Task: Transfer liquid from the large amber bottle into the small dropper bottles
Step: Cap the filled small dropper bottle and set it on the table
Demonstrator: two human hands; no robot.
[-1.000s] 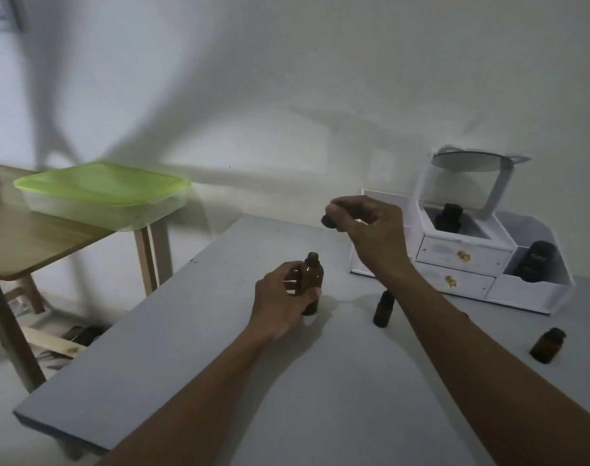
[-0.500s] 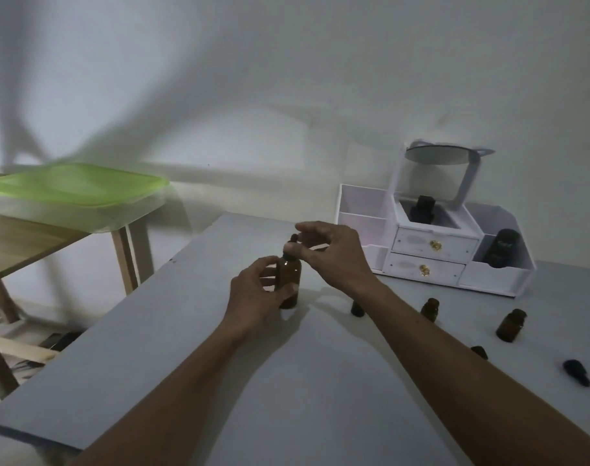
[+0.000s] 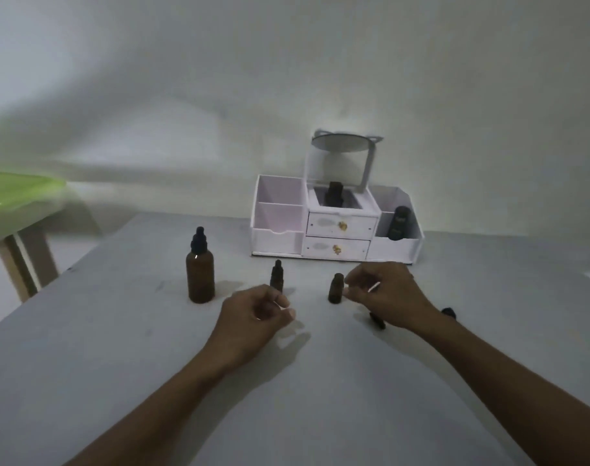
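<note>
The large amber bottle (image 3: 200,277) stands upright on the grey table (image 3: 119,348) with its black dropper cap on, and no hand touches it. To its right stands a small capped dropper bottle (image 3: 277,279), and further right a small amber bottle (image 3: 335,289) without a cap. My left hand (image 3: 253,317) hovers in front of the capped small bottle, loosely curled and holding nothing. My right hand (image 3: 384,297) is just right of the uncapped bottle, fingertips at its side but not around it. Two black dropper caps (image 3: 377,320) (image 3: 448,311) lie by my right wrist.
A white organizer (image 3: 337,227) with two drawers, a tilted mirror and dark bottles in its compartments stands at the back against the wall. A green-lidded container (image 3: 14,193) sits on a wooden side table at the left. The table's left edge runs diagonally.
The dropper cap went onto the large bottle. Both hands let go of it and moved right, towards the small bottles. The view panned right.
</note>
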